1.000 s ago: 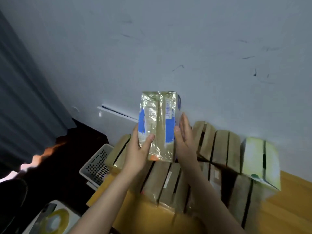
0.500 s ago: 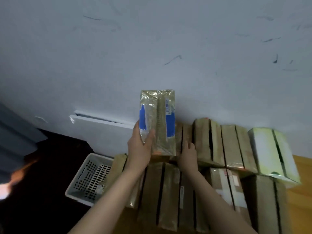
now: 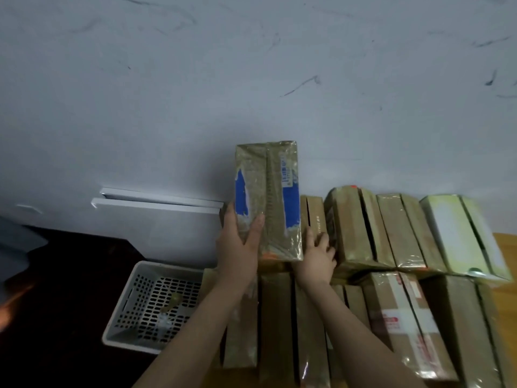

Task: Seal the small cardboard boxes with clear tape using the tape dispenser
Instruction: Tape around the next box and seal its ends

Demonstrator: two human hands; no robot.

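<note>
White basket (image 3: 151, 306) sits low left, with open room above it. Left hand (image 3: 237, 245) grips the blue-patched taped box (image 3: 267, 200), upright at the back row's left end by the wall (image 3: 195, 93). Barcode sticker (image 3: 286, 175) unreadable. Right hand (image 3: 317, 254), fingers spread loose, touches the neighbouring brown box (image 3: 316, 217). Red-white label (image 3: 390, 322) blurred.

The left hand (image 3: 237, 247) holds a taped box with blue patches (image 3: 267, 197) upright near the wall (image 3: 195, 93), thumb on its front, fingers round its left edge. The right hand (image 3: 317, 256) touches the brown boxes of the back row (image 3: 352, 228) just beside it. A front row of boxes (image 3: 279, 317) lies on the wooden counter (image 3: 505, 245). A white basket (image 3: 123, 301) stands on the dark floor at the left.
</note>
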